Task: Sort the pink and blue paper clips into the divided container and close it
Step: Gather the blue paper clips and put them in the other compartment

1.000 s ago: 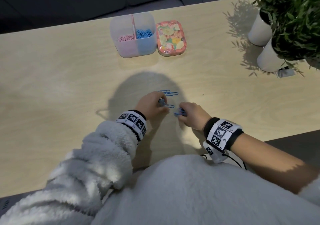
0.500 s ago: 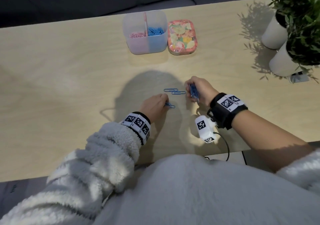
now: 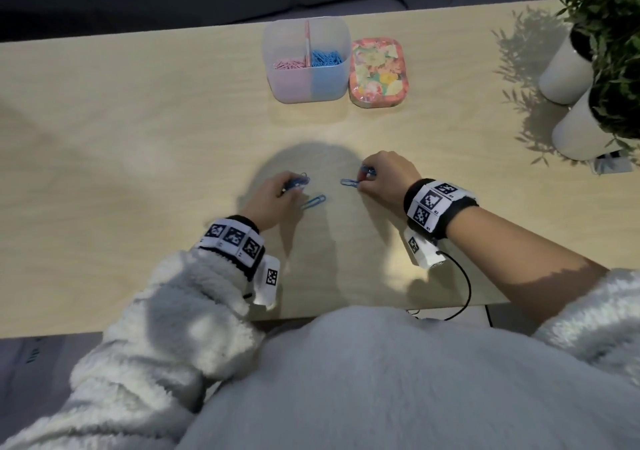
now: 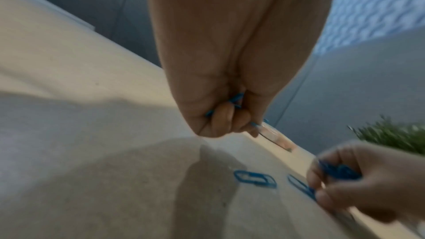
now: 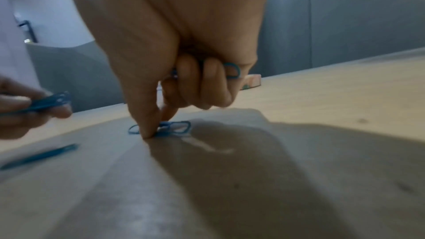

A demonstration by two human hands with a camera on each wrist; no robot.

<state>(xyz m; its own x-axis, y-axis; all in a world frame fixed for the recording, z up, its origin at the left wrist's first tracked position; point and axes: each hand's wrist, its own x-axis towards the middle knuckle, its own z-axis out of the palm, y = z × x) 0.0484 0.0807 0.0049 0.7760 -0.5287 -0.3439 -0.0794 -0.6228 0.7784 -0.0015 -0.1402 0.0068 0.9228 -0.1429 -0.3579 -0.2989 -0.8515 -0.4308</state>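
The divided container [image 3: 306,85] stands open at the table's far middle, pink clips [image 3: 289,65] in its left half and blue clips [image 3: 325,58] in its right. Its floral lid [image 3: 378,71] lies flat to the right of it. My left hand [image 3: 273,198] grips a bunch of blue clips [image 3: 297,182]. One loose blue clip [image 3: 314,202] lies on the table just right of it. My right hand [image 3: 388,181] holds more blue clips [image 5: 232,71] in its curled fingers while thumb and forefinger [image 5: 149,126] pinch another blue clip [image 5: 177,127] lying on the table.
Two white pots with green plants [image 3: 588,68] stand at the table's far right. The near table edge [image 3: 346,314] runs just in front of my body. A black cable [image 3: 464,290] hangs from the right wrist unit over that edge.
The left hand has moved forward and now grips a bunch of blue clips. The right hand has come down onto a clip on the table. The head view has shifted.
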